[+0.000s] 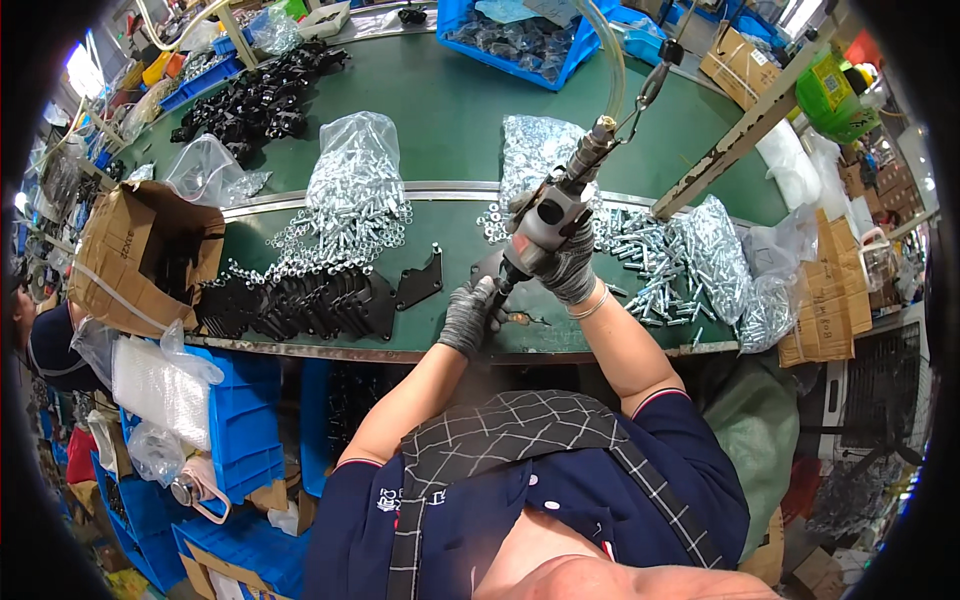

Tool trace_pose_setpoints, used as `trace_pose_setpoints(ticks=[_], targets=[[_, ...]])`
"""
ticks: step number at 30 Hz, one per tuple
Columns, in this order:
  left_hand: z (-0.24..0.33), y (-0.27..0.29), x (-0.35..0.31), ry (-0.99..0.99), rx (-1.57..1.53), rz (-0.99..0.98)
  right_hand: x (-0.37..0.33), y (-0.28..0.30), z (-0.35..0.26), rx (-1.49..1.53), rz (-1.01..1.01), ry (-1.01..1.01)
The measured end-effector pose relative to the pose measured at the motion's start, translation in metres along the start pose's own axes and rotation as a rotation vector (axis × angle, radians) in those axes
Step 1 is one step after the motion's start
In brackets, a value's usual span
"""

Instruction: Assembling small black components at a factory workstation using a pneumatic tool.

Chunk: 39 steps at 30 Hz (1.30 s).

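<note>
Checked apron [520, 430] over a navy shirt [460, 535], nearest the head camera, with both bare forearms reaching up to a green bench [455, 225]; the grey-and-black power driver [552, 212] stands tilted between and above the gloved hands, its long axis running from the hose end, far and to the right, down to the tip, near and to the left. Right hand [562, 258] wrapped round the driver's body, the nearer of the two to its middle; left hand [470, 316] curled at the lower tip, the hands close but on separate parts of the tool; whether the left fingers pinch a part cannot be told, the tip being hidden by the glove. Just left of that hand, a single black plate [420, 283]; beyond it, a row of stacked black plates [325, 305] before an open cardboard box [125, 265]; behind these, small silver nuts [290, 240] spilled beside a clear bag [358, 150]. To the right, loose silver bolts [655, 265]; hemming the driver above, a clear hose [612, 60] and suspension hook [650, 90]; beyond the bolts, a slanting worn post [745, 150].
</note>
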<state>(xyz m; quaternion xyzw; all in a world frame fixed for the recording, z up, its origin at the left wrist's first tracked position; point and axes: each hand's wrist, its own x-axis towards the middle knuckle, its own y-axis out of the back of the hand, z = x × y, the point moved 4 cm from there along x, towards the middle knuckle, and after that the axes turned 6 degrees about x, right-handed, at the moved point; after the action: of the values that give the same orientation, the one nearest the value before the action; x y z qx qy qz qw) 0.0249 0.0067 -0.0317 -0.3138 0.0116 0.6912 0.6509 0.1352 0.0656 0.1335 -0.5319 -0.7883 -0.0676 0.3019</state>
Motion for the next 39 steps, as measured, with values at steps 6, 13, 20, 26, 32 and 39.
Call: trace_pose_setpoints(ticks=[6,13,20,26,32,39], targets=[[0.0,0.008,0.008,-0.017,0.027,0.027,0.001,-0.005,0.018,0.071,-0.058,-0.081],[0.002,0.017,0.01,-0.039,-0.024,0.014,-0.003,-0.01,0.031,-0.115,-0.07,-0.064],[0.009,0.012,-0.009,-0.073,-0.031,0.0,-0.009,-0.021,0.013,-0.071,0.024,0.002],[0.072,0.054,-0.082,0.054,0.425,-0.322,0.012,0.045,-0.007,-0.294,-0.026,0.052],[0.091,0.134,-0.137,-0.11,1.411,-0.143,0.031,0.092,-0.002,-0.749,0.22,0.176],[0.084,0.051,-0.03,-0.428,1.993,0.434,0.033,0.121,0.013,-0.827,0.129,0.1]])
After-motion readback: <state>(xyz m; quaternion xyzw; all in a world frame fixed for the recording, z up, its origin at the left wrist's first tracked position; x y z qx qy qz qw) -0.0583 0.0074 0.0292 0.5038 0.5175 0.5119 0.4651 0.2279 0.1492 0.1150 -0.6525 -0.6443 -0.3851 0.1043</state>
